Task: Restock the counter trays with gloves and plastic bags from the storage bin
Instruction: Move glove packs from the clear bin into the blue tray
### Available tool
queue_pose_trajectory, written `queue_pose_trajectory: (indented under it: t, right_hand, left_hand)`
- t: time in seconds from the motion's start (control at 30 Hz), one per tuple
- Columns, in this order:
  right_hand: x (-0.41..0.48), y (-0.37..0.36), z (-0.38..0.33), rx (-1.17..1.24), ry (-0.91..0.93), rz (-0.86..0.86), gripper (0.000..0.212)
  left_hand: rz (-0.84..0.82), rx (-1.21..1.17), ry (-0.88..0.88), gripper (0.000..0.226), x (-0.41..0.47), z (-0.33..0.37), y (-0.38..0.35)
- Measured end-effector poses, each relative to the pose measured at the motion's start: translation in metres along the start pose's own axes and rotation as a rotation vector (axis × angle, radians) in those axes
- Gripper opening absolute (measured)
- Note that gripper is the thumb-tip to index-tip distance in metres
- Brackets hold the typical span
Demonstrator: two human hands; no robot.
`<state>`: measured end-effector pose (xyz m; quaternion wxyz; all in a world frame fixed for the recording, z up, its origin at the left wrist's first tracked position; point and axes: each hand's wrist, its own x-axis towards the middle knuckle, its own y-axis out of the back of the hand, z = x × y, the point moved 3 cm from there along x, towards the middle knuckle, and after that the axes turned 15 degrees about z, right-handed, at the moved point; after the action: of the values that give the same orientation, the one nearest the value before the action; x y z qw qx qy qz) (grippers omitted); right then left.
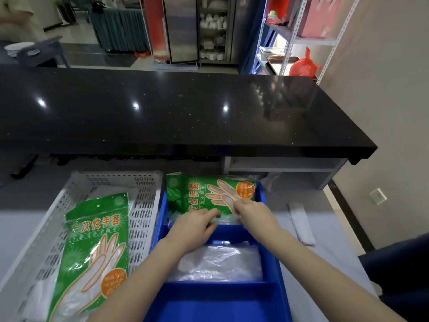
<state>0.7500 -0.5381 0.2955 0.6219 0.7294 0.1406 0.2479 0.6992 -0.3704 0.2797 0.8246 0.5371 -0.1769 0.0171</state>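
A blue divided tray [272, 284] lies in front of me. A green pack of disposable gloves [199, 194] rests in its far compartment. My left hand [195, 228] and my right hand [253, 211] both pinch the near edge of that pack, fingers closed on its plastic. Clear plastic bags [220, 263] fill the tray's middle compartment. To the left a white perforated storage bin [144, 205] holds another green glove pack [95, 252] on top of clear plastic.
A black stone counter [185, 112] runs across above the work surface, with an open shelf below its right end. A folded white cloth [301, 224] lies right of the tray. Metal shelving with a red bag [304, 65] stands at the back right. A person stands at far left.
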Motion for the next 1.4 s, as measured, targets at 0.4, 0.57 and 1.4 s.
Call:
queue_pose_trajectory:
  t: [0.4,0.57,1.4]
  right_hand:
    - [-0.024,0.014,0.017,-0.056,0.232,-0.040,0.021]
    - [-0.011,0.010,0.006,-0.021,0.063,-0.270,0.034]
    - [-0.004,0.010,-0.011,-0.095,0.098,-0.244,0.040]
  left_hand:
    - [-0.087,0.047,-0.042,0.042,-0.008,-0.006,-0.007]
    - [-0.090,0.230,-0.071,0.042,-0.006,-0.004,-0.008]
    - [-0.244,0.103,0.063,0.052,-0.012,-0.018,0.018]
